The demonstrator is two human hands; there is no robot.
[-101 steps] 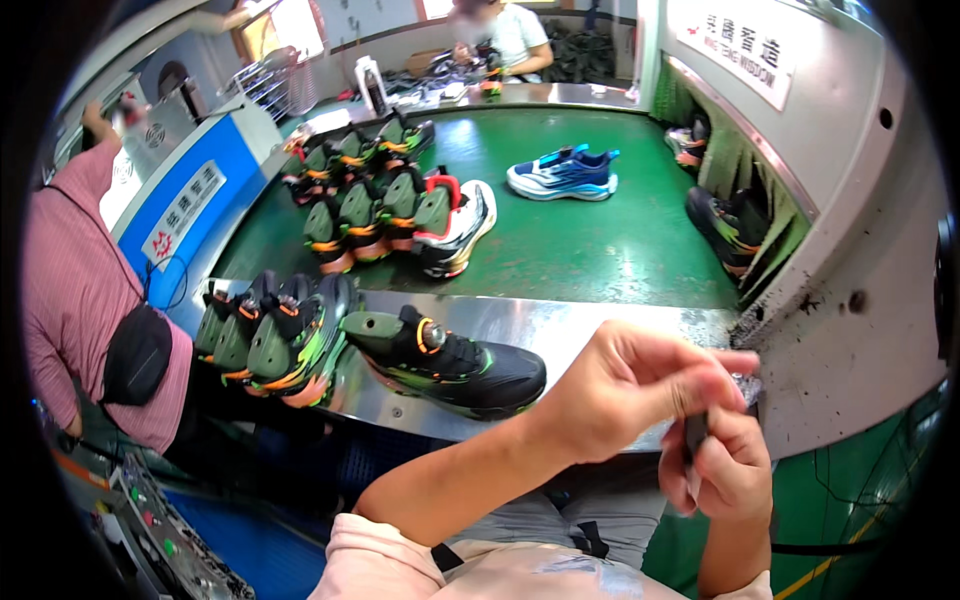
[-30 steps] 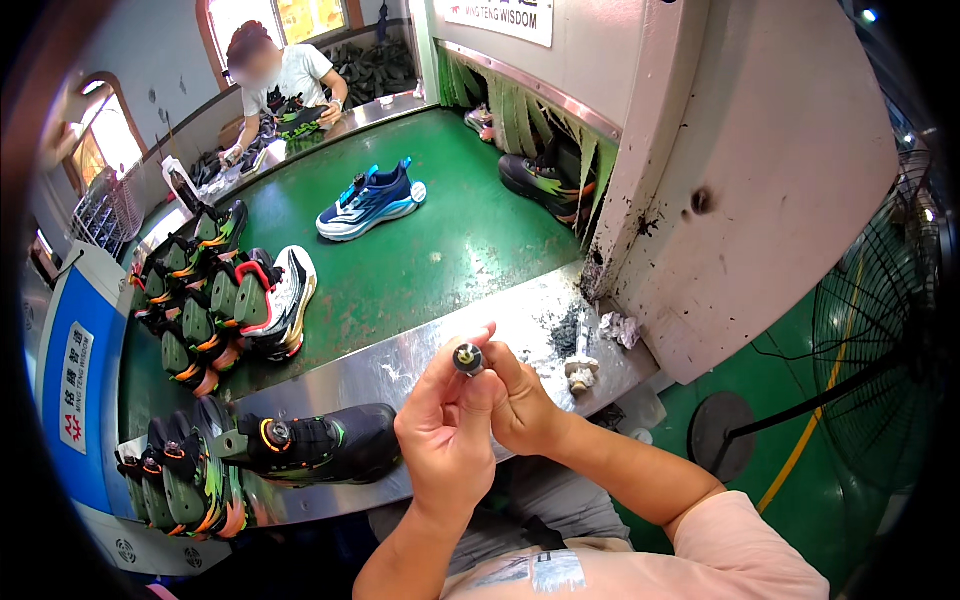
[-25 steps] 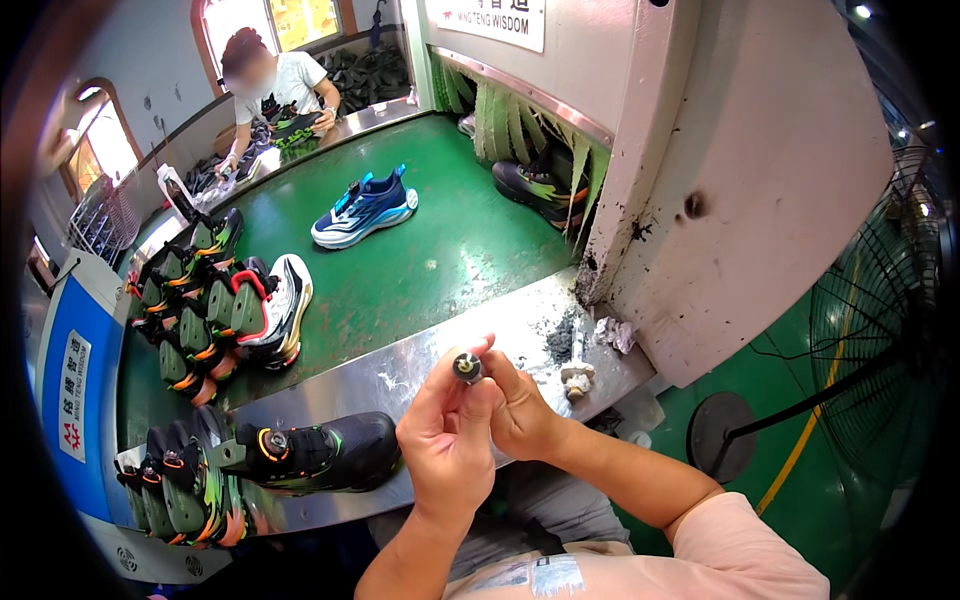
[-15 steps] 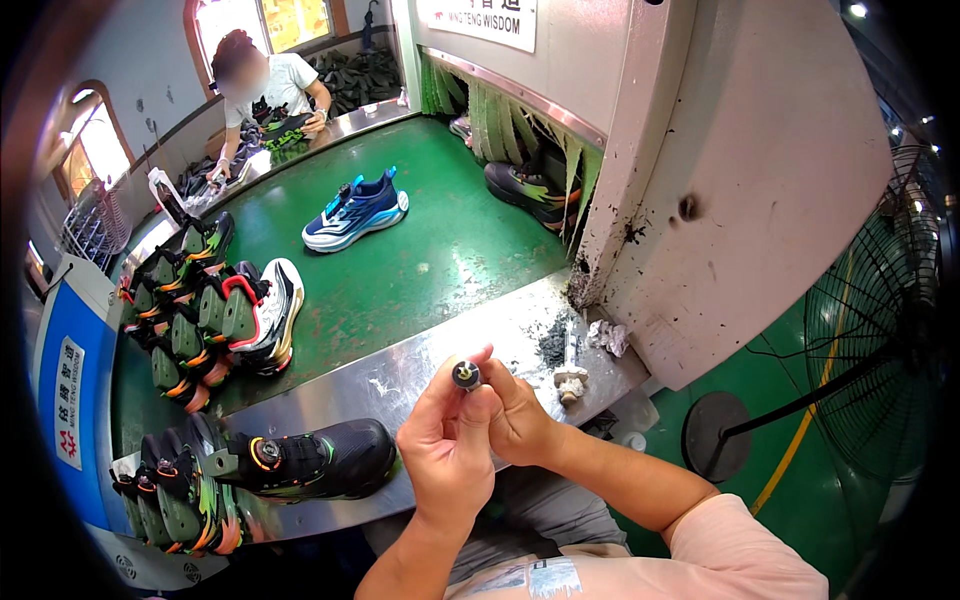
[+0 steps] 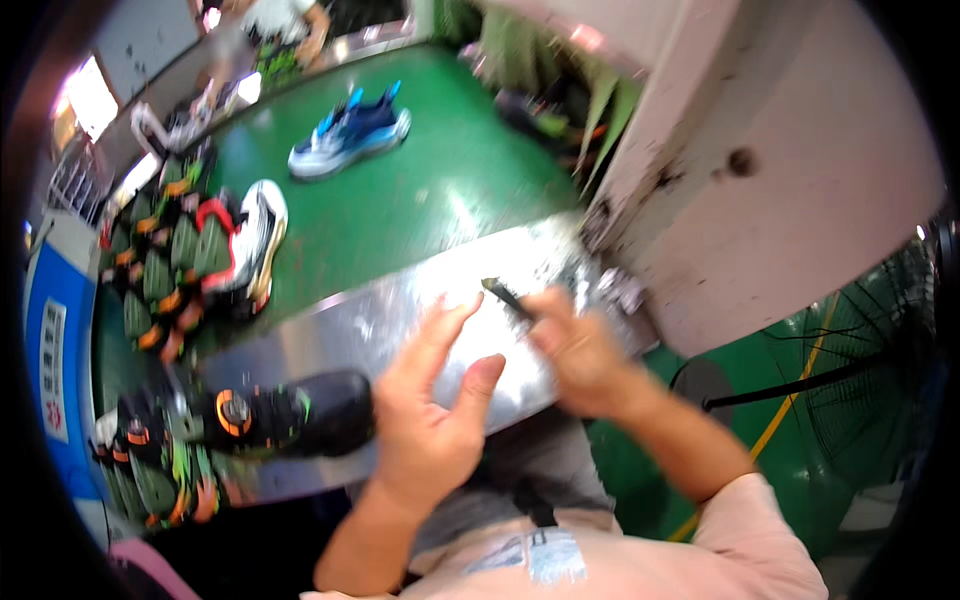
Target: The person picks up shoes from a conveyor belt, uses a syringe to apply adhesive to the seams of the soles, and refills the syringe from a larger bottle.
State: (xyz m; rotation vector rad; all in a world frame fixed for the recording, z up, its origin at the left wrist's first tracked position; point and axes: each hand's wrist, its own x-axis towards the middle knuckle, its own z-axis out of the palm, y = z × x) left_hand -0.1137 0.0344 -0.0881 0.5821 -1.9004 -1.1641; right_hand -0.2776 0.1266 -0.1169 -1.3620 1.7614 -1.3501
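Observation:
My left hand hovers over the steel ledge with thumb and fingers apart, holding nothing. To its right, my right hand is closed around a slim dark pen-shaped tool. The tool's pale yellowish tip points up and left, toward my left fingers but apart from them. Motion blur hides the exact kind of tool. Just left of my left hand, a black sports shoe with an orange-ringed dial lies on the ledge. More black shoes with green inserts are packed against its heel end.
A blue-and-white shoe stands on the green belt. Left of it are a white-and-red shoe and rows of dark shoes. A pale machine housing borders the right; a floor fan stands beyond. Across the belt is a co-worker.
My hands have parted. The left has opened and lowered slightly; the right has moved right with the tool, which both hands held before. The whole view has shifted.

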